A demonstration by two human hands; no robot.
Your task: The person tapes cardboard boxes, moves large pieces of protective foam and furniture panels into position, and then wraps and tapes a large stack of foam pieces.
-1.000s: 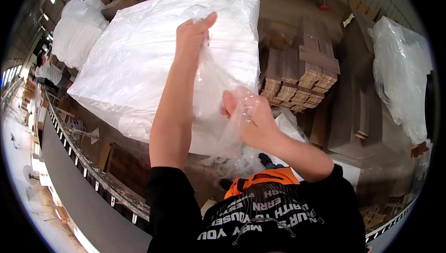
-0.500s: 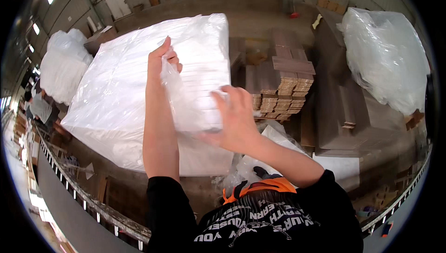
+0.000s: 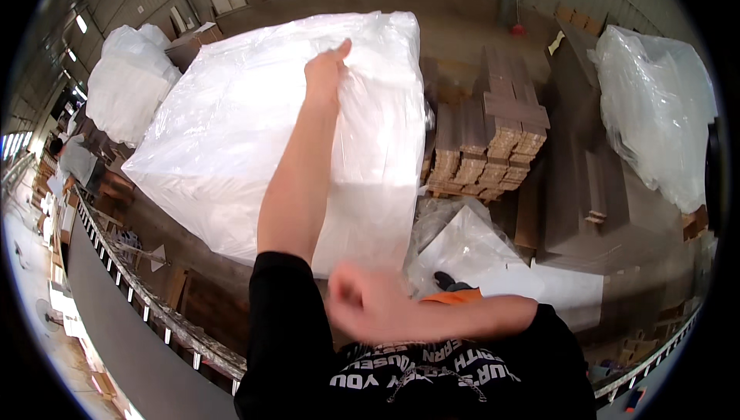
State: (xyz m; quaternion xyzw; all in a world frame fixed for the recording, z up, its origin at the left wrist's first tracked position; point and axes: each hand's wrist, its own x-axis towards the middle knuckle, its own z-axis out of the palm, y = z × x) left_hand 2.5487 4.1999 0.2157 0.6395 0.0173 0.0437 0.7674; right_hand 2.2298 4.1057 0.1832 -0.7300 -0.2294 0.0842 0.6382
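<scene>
A large block-shaped stack (image 3: pixel 231 104) wrapped in clear plastic film stands in front of me, with white goods showing through. My left hand (image 3: pixel 327 74) reaches over its top, closed with the thumb up. Gathered in that hand is the edge of the plastic film (image 3: pixel 378 104), which lies over the right part of the stack and down its near side. Close to my body, below the stack's near edge, is my right hand (image 3: pixel 366 303). Its fingers look curled but are smeared by motion, and nothing can be made out in them.
Brown bundled boards (image 3: pixel 493 134) are piled right of the stack. Loose clear film (image 3: pixel 462 227) and a white sheet (image 3: pixel 566 289) lie on the floor. Farther right stand tall brown stacks (image 3: pixel 570 212) and a film-wrapped bundle (image 3: pixel 655 104). A person (image 3: pixel 81 161) is at far left, beyond a railing (image 3: pixel 154 320).
My left hand has moved right and farther across the top, carrying the film. My right hand has drawn back from the stack's right side toward my body. The film now covers the stack's right part.
</scene>
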